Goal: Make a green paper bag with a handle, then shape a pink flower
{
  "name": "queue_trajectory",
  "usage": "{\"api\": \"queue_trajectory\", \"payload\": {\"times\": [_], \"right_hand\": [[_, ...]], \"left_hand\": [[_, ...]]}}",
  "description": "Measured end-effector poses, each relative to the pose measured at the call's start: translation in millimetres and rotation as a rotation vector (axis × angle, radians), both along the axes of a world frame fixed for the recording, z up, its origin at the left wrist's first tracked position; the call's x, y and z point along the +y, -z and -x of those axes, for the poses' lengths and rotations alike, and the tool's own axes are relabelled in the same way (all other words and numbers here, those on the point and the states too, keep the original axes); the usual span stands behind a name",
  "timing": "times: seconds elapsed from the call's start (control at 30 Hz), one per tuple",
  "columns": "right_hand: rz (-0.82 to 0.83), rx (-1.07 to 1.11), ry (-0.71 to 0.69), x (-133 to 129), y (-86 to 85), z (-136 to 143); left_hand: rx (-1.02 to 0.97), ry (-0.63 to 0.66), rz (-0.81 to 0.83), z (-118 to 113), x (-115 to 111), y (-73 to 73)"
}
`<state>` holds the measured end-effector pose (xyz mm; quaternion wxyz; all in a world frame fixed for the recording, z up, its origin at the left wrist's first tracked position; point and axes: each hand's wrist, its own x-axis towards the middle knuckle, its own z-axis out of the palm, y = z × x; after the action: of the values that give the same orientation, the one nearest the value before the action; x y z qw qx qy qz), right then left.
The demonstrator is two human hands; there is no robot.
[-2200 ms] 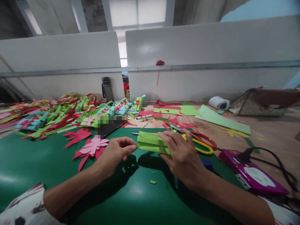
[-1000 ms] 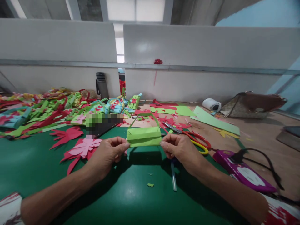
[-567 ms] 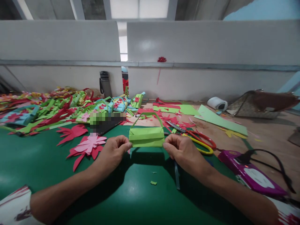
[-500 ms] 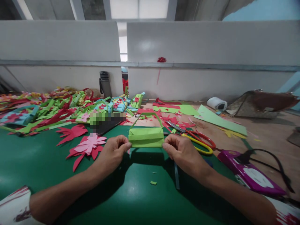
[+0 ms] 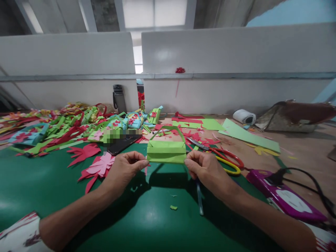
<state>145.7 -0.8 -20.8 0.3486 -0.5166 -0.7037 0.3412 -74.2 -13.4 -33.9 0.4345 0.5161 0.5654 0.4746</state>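
Observation:
A small light-green paper bag with a thin strip handle is held up over the green table mat. My left hand pinches its lower left corner between thumb and forefinger. At the lower right corner, my right hand grips it the same way. A clear thin stick lies under my right hand. Beside my left hand are a pink paper flower and a red paper cutout. Scissors with red and yellow handles lie just beyond my right hand.
At the left is a heap of coloured paper bags and strips. A black phone and a dark bottle are behind my left hand. Green paper sheets, a purple power strip with a cable, a white roll and a handbag are at the right.
The view has shifted slightly, so the background sits a little lower. Both hands still hold the paper bag by its lower corners, with little movement.

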Motion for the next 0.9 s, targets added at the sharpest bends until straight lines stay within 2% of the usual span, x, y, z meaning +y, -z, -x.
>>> {"api": "queue_trajectory", "payload": {"times": [0.2, 0.33, 0.57, 0.8, 0.9], "right_hand": [[0.007, 0.007, 0.01, 0, -0.7, 1], [-0.022, -0.004, 0.008, -1, -0.9, 2], [-0.009, -0.067, -0.001, 1, -0.2, 1], [-0.11, -0.299, -0.07, 15, 2.2, -2], [-0.132, -0.367, -0.097, 19, 1.1, -1]], "left_hand": [[-0.036, 0.011, 0.017, -1, -1, -0.2], [-0.062, 0.073, 0.016, 0, -1, 2.4], [-0.023, 0.096, 0.017, 1, 0, 0.8], [0.201, 0.118, -0.007, 3, 3, 0.9], [0.409, -0.011, -0.161, 11, 6, 4.0]]}}
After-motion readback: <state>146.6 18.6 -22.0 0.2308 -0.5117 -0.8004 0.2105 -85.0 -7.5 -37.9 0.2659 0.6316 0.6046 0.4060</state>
